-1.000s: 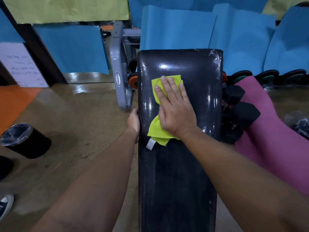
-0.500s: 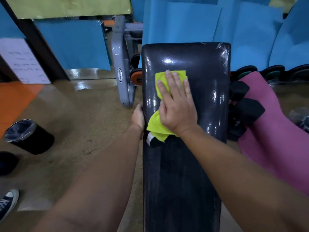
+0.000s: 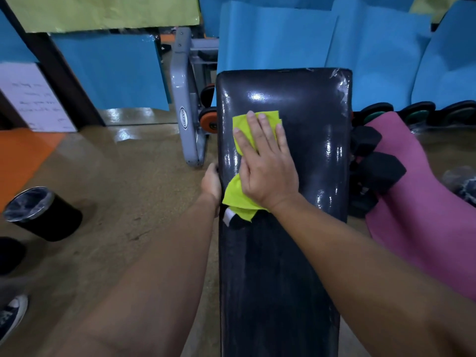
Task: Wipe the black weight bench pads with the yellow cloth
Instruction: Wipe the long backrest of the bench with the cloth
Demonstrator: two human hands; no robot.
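Currently on my view: right hand (image 3: 266, 166), flat and spread wide, palm pressing the yellow cloth (image 3: 243, 181) onto the upper half of the black bench pad (image 3: 283, 266). Cloth crumpled, showing beyond the fingertips and below the wrist, a white tag at its lower edge. Left hand (image 3: 211, 181) curled round the pad's left edge. Beside the pad's right side: black dumbbells (image 3: 378, 171), pink mat (image 3: 425, 228). Floor, left: black bin (image 3: 43, 215).
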